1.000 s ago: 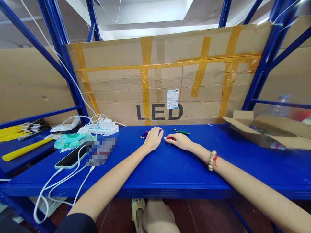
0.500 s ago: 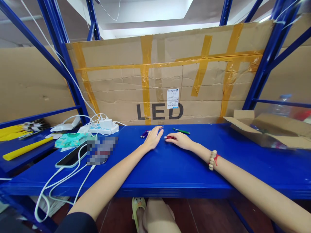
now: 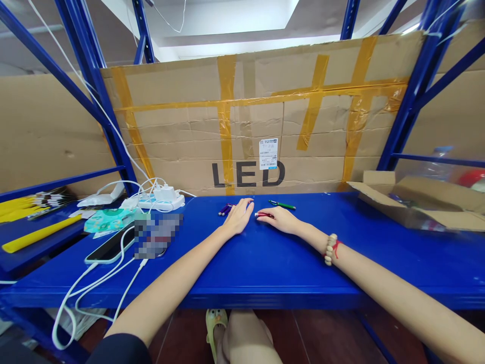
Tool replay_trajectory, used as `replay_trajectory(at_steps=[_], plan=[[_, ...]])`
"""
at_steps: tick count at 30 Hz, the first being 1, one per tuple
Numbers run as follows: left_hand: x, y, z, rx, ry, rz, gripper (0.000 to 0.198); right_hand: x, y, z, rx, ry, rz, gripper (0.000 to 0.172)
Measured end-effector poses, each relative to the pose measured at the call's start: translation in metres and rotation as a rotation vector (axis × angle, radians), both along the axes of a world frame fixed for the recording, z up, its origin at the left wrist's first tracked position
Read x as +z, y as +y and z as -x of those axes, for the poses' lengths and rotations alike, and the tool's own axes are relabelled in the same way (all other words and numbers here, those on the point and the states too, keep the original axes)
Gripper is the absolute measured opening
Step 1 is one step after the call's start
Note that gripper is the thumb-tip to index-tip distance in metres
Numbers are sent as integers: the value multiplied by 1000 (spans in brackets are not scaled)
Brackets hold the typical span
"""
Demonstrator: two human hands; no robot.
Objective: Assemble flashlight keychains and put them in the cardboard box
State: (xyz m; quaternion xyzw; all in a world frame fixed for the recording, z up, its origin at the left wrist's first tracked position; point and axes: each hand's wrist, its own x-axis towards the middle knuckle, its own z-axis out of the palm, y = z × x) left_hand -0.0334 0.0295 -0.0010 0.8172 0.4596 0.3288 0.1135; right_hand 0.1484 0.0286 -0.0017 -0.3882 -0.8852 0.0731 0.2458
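Observation:
On the blue tabletop, my left hand lies palm down with its fingers stretched out. Just left of it are purple pens, partly hidden behind the fingers, so I cannot tell how many. My right hand rests on the table with its fingers closed on a red pen, whose end points left toward my left hand. Behind the right hand a green pen lies flat, apart from the fingers.
A power strip with white cables, a phone and a teal packet occupy the left side. An open cardboard box stands at the right. A large cardboard panel closes off the back between blue posts.

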Motion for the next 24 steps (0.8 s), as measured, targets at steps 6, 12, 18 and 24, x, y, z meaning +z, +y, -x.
replay_trajectory(at_steps=[6,12,18,24], plan=[[0,0,-1,7,72,-6,42,-1,0,0,-4,10,-22,35],[1,-3,-2,-2,121,7,44,-2,1,0,-1,16,-37,31],[1,-2,-1,39,48,18,41,0,0,0,6,17,-12,31],[2,-3,-1,73,60,-5,39,-1,0,-1,1,7,-7,33]])
